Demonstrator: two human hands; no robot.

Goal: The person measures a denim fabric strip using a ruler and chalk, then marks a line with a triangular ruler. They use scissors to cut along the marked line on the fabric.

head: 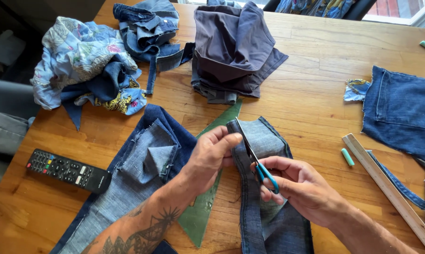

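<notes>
My right hand (299, 186) grips blue-handled scissors (255, 157), the blades pointing up along a seam of a grey-blue denim piece (264, 141). My left hand (211, 155) pinches the top edge of that denim beside the blade tips. The denim runs down to the table's near edge. A green triangular template (198, 216) lies partly under my left forearm and the denim.
Another denim panel (142, 164) lies left, next to a black remote (66, 170). Piles of floral cloth (83, 61), jeans scraps (149, 28) and grey fabric (231, 47) sit at the back. A denim pocket piece (400, 113), ruler (391, 190) and green chalk (347, 156) are right.
</notes>
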